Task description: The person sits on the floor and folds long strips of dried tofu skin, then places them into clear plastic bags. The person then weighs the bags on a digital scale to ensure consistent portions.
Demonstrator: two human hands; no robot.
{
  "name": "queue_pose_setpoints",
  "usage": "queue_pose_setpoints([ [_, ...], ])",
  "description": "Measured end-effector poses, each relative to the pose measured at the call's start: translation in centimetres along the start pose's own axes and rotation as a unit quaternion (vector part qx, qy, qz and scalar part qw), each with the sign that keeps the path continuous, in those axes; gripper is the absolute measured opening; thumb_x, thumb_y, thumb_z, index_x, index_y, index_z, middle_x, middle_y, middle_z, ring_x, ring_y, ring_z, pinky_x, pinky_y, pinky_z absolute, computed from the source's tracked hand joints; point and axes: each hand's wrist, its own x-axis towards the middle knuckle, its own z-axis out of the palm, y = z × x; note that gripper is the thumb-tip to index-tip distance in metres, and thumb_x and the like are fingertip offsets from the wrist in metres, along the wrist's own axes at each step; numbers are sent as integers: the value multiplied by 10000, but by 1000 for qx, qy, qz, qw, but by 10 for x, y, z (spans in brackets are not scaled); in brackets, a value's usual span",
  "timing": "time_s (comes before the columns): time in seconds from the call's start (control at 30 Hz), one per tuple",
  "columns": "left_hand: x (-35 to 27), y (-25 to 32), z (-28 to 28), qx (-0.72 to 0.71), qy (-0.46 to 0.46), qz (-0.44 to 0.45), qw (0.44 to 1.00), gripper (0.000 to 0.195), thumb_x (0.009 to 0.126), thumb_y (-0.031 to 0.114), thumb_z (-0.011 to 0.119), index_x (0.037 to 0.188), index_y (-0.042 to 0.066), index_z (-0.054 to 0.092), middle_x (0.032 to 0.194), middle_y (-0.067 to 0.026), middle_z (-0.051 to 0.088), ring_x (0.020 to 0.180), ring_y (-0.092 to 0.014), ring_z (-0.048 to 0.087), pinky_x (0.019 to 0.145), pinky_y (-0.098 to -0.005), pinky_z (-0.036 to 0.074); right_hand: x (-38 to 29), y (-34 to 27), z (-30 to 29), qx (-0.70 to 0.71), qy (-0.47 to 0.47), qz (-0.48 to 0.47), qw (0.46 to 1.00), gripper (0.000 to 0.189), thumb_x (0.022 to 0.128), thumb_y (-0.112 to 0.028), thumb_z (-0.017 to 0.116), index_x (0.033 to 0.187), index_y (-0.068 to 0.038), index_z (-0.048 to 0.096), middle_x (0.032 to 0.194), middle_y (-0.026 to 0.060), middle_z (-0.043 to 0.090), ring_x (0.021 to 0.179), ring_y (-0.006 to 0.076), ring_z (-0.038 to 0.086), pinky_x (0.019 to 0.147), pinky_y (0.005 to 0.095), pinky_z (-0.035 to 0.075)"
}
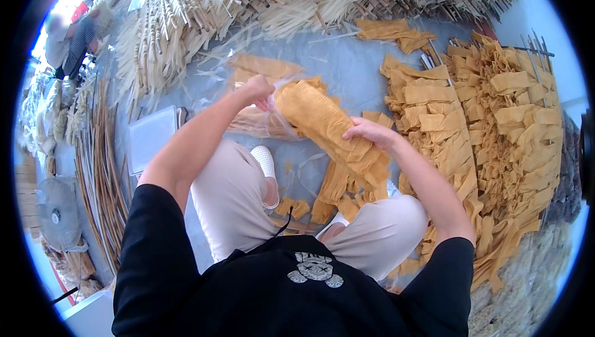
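My right hand (372,133) grips the lower part of a long bundle of wrinkled yellow-brown sheets (320,114), thumb on top. The upper end of this bundle lies at the mouth of a clear plastic bag (290,125). With closed fingers, my left hand (260,91) pinches the edge of the bag beside that end. More yellow-brown sheets (265,67) show in and under clear plastic beyond and below my left hand. Loose strips of the same material (327,193) hang or lie under the bundle, between my knees.
Large piles of yellow-brown strips (432,118) stand at the right, some with rods. Pale strips on sticks (297,2) cover the far side. At left are a translucent plastic box (152,139), long thin sticks (100,169), a fan (56,215) and another person (76,44).
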Motion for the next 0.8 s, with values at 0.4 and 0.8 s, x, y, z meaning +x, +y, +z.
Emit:
queue_pose_setpoints([
  [0.4, -28, 38, 31, 194, -91, 129, 968, 135, 657, 76, 553, 594, -44, 556, 554, -137, 588, 472, -201, 608, 443, -282, 502, 139, -10, 27, -359, -16, -145, 922, 462, 711, -318, 641, 1076, -49, 554, 1031, 99, 599, 954, 249, 553, 761, 348, 449],
  [0.8, -14, 5, 12, 259, -185, 41, 947, 97, 684, 50, 592, 609, 7, 548, 600, -106, 609, 506, -164, 606, 452, -244, 473, -7, 34, -63, -536, 100, -48, 837, 494, 719, -194, 600, 1172, -37, 479, 1063, 169, 566, 969, 309, 537, 823, 374, 438],
])
